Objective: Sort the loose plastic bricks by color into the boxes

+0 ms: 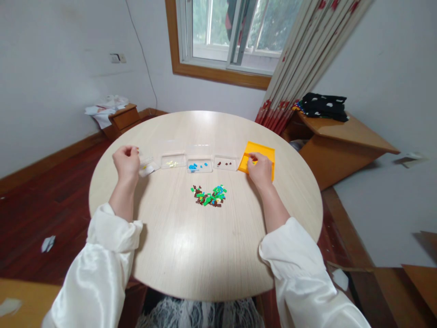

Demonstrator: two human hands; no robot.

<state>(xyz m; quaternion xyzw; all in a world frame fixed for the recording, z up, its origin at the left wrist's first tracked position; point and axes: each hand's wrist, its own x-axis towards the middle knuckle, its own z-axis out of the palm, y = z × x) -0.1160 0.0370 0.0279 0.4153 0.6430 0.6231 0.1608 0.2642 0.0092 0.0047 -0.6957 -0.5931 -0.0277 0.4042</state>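
Pale walls, a window (211,32) and a patterned curtain (290,59) are standing beyond a round wooden table (191,250). Mixed small pieces (207,200), green, brown, blue and pale, are lying in a loose pile near the middle of the tabletop. On the far side of the pile, four clear boxes are forming a row: the leftmost box (150,168) is sitting just beside the left hand, the second box (165,159) is holding pale yellow bits, the third box (201,171) blue ones and the fourth box (226,168) brown ones. At the right end, a yellow tray (261,148) is lying under the right hand (260,169), whose fingers are reaching down into it. The left hand (127,159) is hovering at the far left, fingers curling inward. Whether either hand's fingertips are clamping a piece or staying apart cannot be told.
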